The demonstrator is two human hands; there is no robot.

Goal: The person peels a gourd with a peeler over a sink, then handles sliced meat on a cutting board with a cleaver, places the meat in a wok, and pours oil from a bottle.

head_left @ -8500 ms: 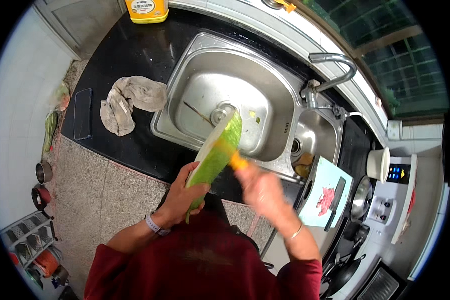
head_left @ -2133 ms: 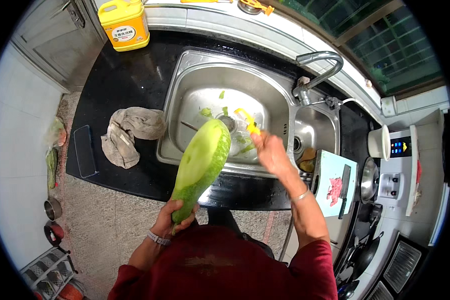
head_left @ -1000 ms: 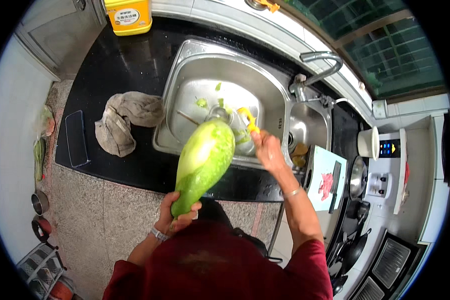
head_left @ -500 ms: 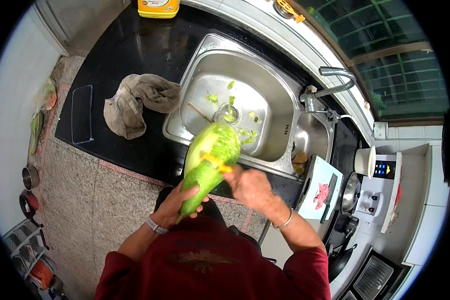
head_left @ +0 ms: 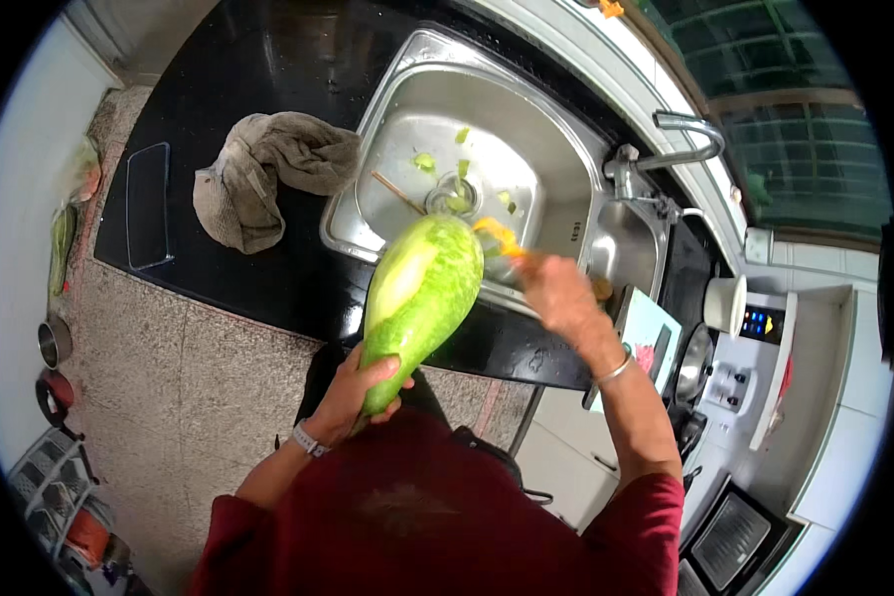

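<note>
A large pale-green bottle gourd, partly peeled along its upper left side, slants up toward the sink. My left hand is closed around its narrow lower end. My right hand grips a yellow-orange peeler, its head just off the gourd's wide end and apart from it. Behind the gourd is a steel sink. Scraps of green peel and a thin brown stick lie in its basin, around the drain.
On the black counter lie a crumpled grey-brown towel and a thin wire frame. A curved faucet rises behind the small right basin. A pale-blue cutting board with pink meat lies to the right.
My right hand has moved right and up, carrying the peeler from the gourd's middle past its wide end. The gourd stays in my left hand. The head view has shifted slightly.
</note>
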